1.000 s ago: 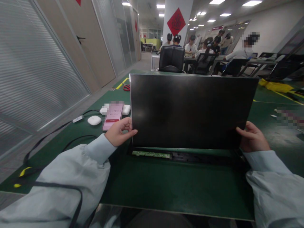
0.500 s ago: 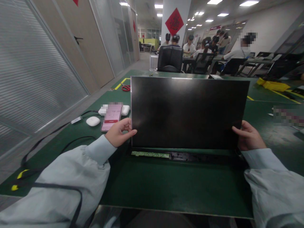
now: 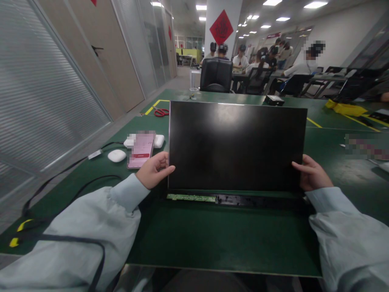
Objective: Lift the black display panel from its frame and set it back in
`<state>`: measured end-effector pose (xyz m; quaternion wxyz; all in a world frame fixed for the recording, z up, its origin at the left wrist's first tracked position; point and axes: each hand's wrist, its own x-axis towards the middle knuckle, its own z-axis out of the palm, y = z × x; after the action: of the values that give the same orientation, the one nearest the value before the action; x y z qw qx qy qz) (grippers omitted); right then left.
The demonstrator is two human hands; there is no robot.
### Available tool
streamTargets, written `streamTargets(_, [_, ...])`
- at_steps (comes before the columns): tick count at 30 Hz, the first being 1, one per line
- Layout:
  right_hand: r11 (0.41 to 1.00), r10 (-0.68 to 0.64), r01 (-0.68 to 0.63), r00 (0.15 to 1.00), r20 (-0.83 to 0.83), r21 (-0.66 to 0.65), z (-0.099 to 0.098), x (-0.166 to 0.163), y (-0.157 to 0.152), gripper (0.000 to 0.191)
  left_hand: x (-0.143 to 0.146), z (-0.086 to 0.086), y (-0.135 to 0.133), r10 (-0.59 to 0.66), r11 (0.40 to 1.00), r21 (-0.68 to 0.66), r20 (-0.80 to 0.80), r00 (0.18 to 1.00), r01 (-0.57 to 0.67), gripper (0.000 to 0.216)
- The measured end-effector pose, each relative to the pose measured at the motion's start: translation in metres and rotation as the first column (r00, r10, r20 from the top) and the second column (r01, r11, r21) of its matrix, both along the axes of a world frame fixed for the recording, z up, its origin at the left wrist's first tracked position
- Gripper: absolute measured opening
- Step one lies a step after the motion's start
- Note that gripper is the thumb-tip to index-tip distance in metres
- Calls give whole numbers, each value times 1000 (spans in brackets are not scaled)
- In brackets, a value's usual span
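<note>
A thin black display panel [image 3: 237,148] stands tilted up before me, its dark glossy face toward the camera. My left hand [image 3: 154,168] grips its left edge, thumb on the front and fingers curled behind. At the opposite edge, my right hand [image 3: 314,172] pinches the panel in the same way, low on the side. Along the panel's bottom runs a narrow strip with a green circuit board [image 3: 191,198] on its left part and black covering on the rest. The panel's back is hidden.
On the green table [image 3: 225,239], a phone [image 3: 141,150], a white rounded case [image 3: 117,155] and a black cable [image 3: 57,178] lie left. Red-handled scissors [image 3: 161,112] are farther back. A small black box [image 3: 274,100] and a yellow item [image 3: 345,108] sit behind right. People sit beyond.
The panel's top has tilted back from me, and its face shows a brighter reflection. My right hand has shifted slightly left in view; both hands keep their hold.
</note>
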<state>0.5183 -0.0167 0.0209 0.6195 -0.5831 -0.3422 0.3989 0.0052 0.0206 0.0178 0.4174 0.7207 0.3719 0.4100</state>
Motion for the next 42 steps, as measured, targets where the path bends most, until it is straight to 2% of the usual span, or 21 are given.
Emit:
streamTargets(6, [1000,-12,12,1000,-12,-23,-4,1,2,38,3,-14,6,-109,991,-66,109,988,116,32])
streamTargets(15, [1000,-18,18,1000,0,8,-5,-1,2,33,14,-8,-5,-46,997,-51,92,995,51,38])
streamTargets(18, [1000,-12,12,1000,-9,-7,-5,-1,2,37,12,-8,-4,-41,998,-53,63,997,45,34])
streamTargets(24, [998,60,-60,998,-26,-22,-6,-9,2,42,2,-9,4,62,997,-51,12,998,-61,35])
streamTargets(31, [990,120,-123,992,-45,-65,-12,4,7,43,-1,-8,6,25,995,-93,23,999,-22,38])
streamTargets(35, [988,139,-141,990,-28,-69,-12,4,6,44,0,-10,8,8,992,-126,81,997,2,39])
streamTargets(42, [991,107,-111,993,-50,-71,-10,0,6,40,1,-10,9,13,989,-147,95,995,1,35])
